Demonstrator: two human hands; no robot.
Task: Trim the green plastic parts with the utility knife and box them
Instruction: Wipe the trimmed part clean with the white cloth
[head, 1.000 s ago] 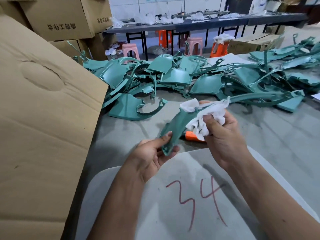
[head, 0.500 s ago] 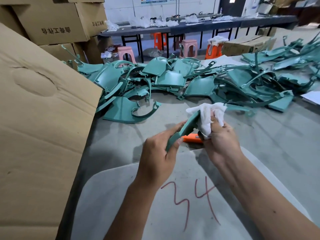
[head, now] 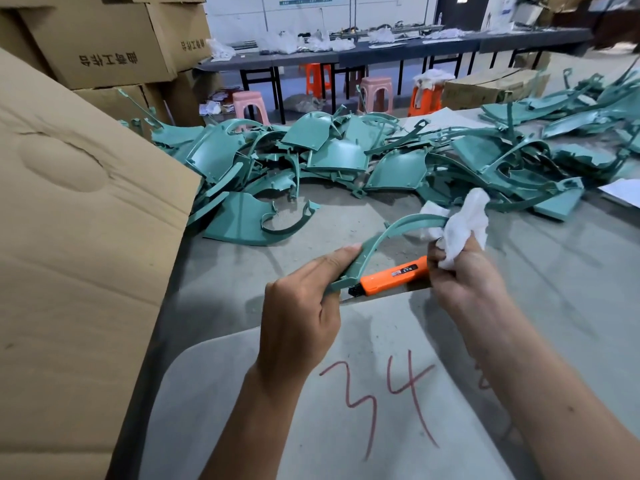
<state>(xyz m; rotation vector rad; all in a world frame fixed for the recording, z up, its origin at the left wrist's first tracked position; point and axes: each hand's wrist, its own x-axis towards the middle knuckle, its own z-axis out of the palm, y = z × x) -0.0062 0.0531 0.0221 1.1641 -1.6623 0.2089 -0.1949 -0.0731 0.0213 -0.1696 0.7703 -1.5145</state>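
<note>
My left hand (head: 301, 306) grips the near end of a curved green plastic part (head: 391, 233), held edge-on above the table. My right hand (head: 464, 282) clutches a crumpled white cloth (head: 460, 223), and the cloth is wrapped over the part's far end. An orange utility knife (head: 388, 280) lies on the table just behind the two hands, its black tip pointing left; neither hand holds it. A big pile of green plastic parts (head: 346, 161) covers the table farther back.
A large cardboard box flap (head: 79, 237) rises along the left. A grey board marked "34" (head: 381, 393) lies under my forearms. Stacked cartons (head: 104, 39) stand at the back left, with stools and a long dark table beyond.
The green part has been turned edge-on, and the cloth has slid outward to its far end. The orange knife on the table is now uncovered.
</note>
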